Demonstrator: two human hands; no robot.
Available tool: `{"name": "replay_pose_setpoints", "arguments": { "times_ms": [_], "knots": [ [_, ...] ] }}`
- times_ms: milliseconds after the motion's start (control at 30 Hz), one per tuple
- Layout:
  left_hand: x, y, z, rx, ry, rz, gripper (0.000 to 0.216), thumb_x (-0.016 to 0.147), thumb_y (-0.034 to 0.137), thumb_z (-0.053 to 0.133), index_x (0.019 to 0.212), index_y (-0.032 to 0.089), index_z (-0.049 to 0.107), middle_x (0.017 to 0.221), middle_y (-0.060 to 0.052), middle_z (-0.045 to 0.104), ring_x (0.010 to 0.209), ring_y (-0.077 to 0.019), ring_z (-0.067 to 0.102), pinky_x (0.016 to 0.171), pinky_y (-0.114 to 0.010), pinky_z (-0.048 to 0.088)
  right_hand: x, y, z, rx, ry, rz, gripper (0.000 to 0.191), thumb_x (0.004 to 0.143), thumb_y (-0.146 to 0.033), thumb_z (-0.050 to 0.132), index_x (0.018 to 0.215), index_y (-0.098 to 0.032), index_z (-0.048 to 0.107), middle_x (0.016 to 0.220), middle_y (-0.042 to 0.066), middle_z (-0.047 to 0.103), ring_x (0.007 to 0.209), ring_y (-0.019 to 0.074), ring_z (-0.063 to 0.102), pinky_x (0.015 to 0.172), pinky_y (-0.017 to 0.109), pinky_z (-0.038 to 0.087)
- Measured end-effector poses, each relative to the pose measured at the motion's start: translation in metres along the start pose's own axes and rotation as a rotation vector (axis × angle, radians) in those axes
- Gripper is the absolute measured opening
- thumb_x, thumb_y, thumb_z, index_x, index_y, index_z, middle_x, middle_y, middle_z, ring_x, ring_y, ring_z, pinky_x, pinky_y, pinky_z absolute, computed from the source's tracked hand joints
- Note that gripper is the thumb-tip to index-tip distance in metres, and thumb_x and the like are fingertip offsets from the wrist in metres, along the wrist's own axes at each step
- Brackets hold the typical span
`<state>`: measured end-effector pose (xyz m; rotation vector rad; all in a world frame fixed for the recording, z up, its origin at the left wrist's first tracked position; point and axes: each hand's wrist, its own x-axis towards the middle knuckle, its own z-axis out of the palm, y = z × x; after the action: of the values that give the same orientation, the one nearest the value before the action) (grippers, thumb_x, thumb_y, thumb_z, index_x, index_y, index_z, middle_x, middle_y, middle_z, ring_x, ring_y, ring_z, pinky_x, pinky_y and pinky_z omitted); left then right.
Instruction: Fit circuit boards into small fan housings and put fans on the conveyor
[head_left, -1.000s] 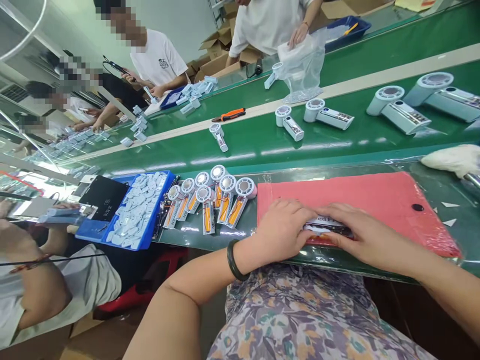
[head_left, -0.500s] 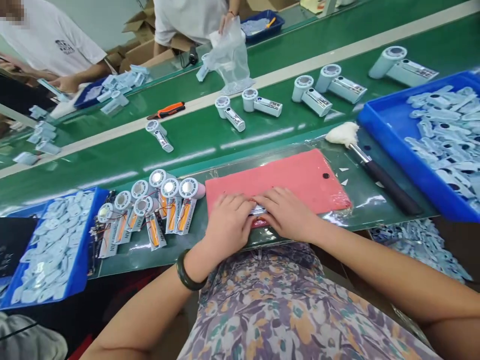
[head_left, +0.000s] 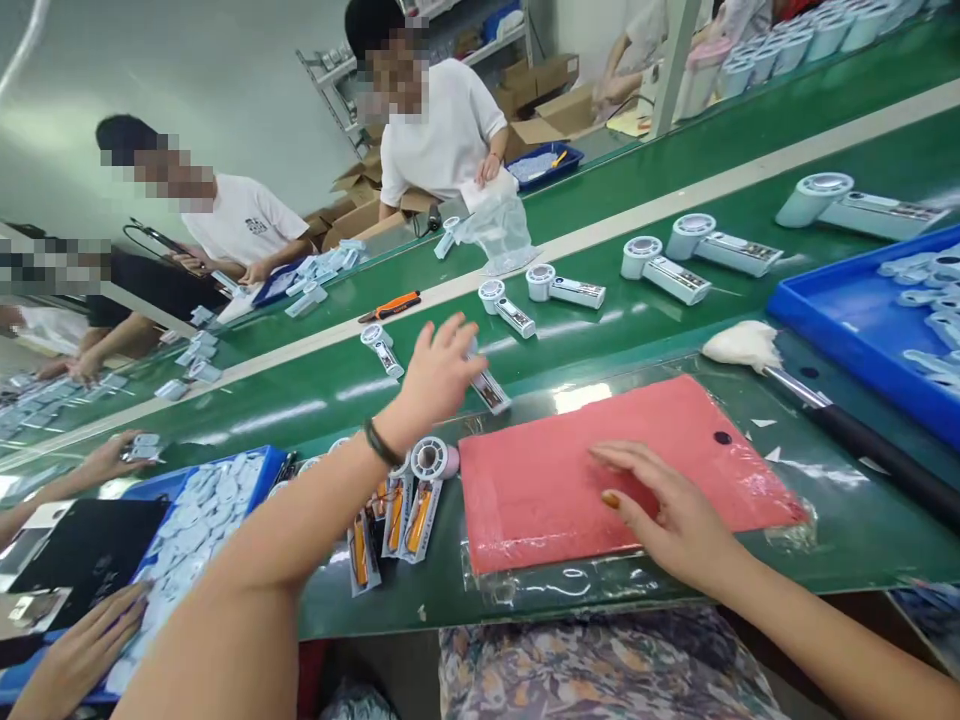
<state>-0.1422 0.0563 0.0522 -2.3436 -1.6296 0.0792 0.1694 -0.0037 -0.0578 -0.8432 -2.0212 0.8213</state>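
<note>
A green conveyor belt [head_left: 675, 150] carries finished handheld fans [head_left: 564, 288] lying on their sides and orange-handled cutters [head_left: 390, 306]. A white duster [head_left: 742, 345] lies near a blue tray [head_left: 832, 310] at the right. Another blue tray [head_left: 255, 470], at the left, holds pale parts. Half-built fans with orange batteries [head_left: 412, 500] lie beside it. Across the belt, a person in a white T-shirt [head_left: 442, 130] handles a clear plastic bag [head_left: 499, 225], with cardboard boxes [head_left: 555, 90] behind.

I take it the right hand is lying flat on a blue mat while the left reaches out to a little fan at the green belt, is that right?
Not quite. The head view shows the mat under the right hand is red, not blue. The rest holds: the left hand reaches out to a little fan at the green belt.
</note>
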Motion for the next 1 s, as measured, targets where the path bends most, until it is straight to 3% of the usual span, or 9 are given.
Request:
{"name": "replay_pose_setpoints", "arguments": {
  "times_ms": [133,233,300,400,533,633,700,867,1000],
  "knots": [
    [0.051,-0.064,0.029,-0.002,-0.169,-0.172,0.033,0.095,0.007,0.046,0.106,0.015,0.076,0.157,-0.020,0.046,0.148,-0.0387,0.037,0.117,-0.062,0.033,0.002,-0.004,0.000,-0.008,-0.087,0.069,0.027,0.101,-0.035,0.055,0.126,-0.030,0.063,0.118,0.008,0.074,0.110,0.0248,0.073,0.088,0.042,0.064],
    [0.067,-0.086,0.042,-0.069,-0.289,-0.231,0.046,0.089,-0.001,0.046,0.120,0.019,0.074,0.151,-0.017,0.053,0.139,-0.0328,0.050,0.110,-0.049,0.044,0.023,-0.007,-0.003,0.043,-0.184,0.125,0.027,0.103,-0.036,0.051,0.123,-0.029,0.066,0.114,0.008,0.075,0.100,0.0231,0.075,0.082,0.039,0.066],
    [0.060,-0.090,0.036,-0.126,-0.295,-0.233,0.062,0.087,-0.004,0.046,0.139,0.025,0.063,0.155,-0.013,0.050,0.138,-0.0282,0.052,0.108,-0.042,0.046,0.052,-0.012,-0.001,0.060,-0.282,0.087,0.029,0.103,-0.036,0.048,0.123,-0.028,0.068,0.116,0.009,0.076,0.100,0.0233,0.076,0.083,0.040,0.065],
    [0.010,-0.078,0.002,-0.181,-0.077,-0.281,0.059,0.090,0.002,0.049,0.145,0.022,0.056,0.149,-0.014,0.055,0.131,-0.0269,0.056,0.105,-0.040,0.048,0.107,-0.030,0.020,0.034,-0.444,-0.047,0.034,0.101,-0.037,0.050,0.127,-0.025,0.067,0.125,0.010,0.074,0.110,0.0258,0.073,0.095,0.045,0.061],
    [-0.119,-0.017,-0.041,-0.201,0.298,-0.471,0.015,0.099,0.028,0.057,0.107,0.021,0.068,0.101,-0.006,0.069,0.095,-0.0225,0.064,0.084,-0.036,0.051,0.162,-0.070,0.079,-0.056,-0.646,-0.177,0.051,0.094,-0.040,0.060,0.142,-0.021,0.059,0.142,0.012,0.066,0.124,0.0298,0.066,0.102,0.048,0.056],
    [-0.211,0.036,-0.036,-0.135,0.396,-0.605,0.011,0.097,0.032,0.062,0.099,0.022,0.066,0.091,-0.005,0.066,0.089,-0.0230,0.063,0.080,-0.036,0.050,0.175,-0.098,0.122,-0.228,-0.772,-0.225,0.060,0.090,-0.040,0.066,0.146,-0.020,0.055,0.144,0.014,0.063,0.124,0.0339,0.065,0.101,0.050,0.054],
    [-0.248,0.062,-0.017,-0.083,0.410,-0.714,0.013,0.095,0.034,0.066,0.098,0.021,0.068,0.094,-0.007,0.064,0.091,-0.0252,0.062,0.083,-0.039,0.051,0.175,-0.109,0.142,-0.353,-0.801,-0.254,0.057,0.090,-0.038,0.065,0.143,-0.020,0.056,0.140,0.015,0.065,0.122,0.0347,0.066,0.098,0.050,0.053],
    [-0.260,0.083,0.026,-0.082,0.380,-0.856,0.022,0.091,0.039,0.070,0.100,0.020,0.074,0.111,-0.015,0.064,0.107,-0.0335,0.059,0.094,-0.051,0.051,0.170,-0.114,0.161,-0.496,-0.792,-0.288,0.050,0.088,-0.031,0.069,0.135,-0.017,0.060,0.130,0.017,0.069,0.118,0.0365,0.067,0.096,0.054,0.051],
    [-0.245,0.080,0.034,-0.061,0.405,-0.910,0.012,0.089,0.031,0.069,0.094,0.022,0.075,0.115,-0.016,0.065,0.113,-0.0380,0.057,0.094,-0.057,0.051,0.165,-0.118,0.162,-0.521,-0.764,-0.298,0.050,0.088,-0.028,0.068,0.137,-0.017,0.059,0.131,0.016,0.069,0.119,0.0352,0.067,0.098,0.053,0.050]
  ]
}}
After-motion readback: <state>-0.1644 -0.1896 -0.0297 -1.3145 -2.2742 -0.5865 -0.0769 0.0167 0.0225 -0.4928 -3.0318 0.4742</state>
